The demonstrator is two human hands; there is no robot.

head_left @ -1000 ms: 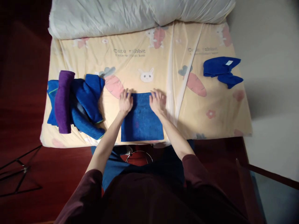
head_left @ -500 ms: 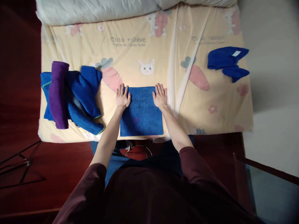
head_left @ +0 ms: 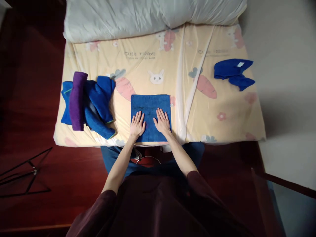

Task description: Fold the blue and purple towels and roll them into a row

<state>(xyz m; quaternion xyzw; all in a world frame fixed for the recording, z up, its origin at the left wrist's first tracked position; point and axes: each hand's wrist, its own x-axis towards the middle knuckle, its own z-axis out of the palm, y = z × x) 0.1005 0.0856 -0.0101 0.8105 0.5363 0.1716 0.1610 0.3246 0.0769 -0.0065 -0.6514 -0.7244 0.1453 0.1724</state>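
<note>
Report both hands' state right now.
Left hand: open, palm down on the blue cloth, holding nothing.
Right hand: open, palm down on the blue cloth, holding nothing.

Dark maroon top, loose sleeves ending near the elbows, blue trousers, bare forearms, ungloved hands

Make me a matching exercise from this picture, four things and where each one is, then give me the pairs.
1. flat blue cloth
2. purple cloth
3. lone crumpled blue cloth
4. pale puffy bedding

A. across the heap of blue cloths
B. along the patterned sheet's far side
C. under the left hand and right hand
D. toward the sheet's right end

Pairs: 1-C, 2-A, 3-D, 4-B
</note>
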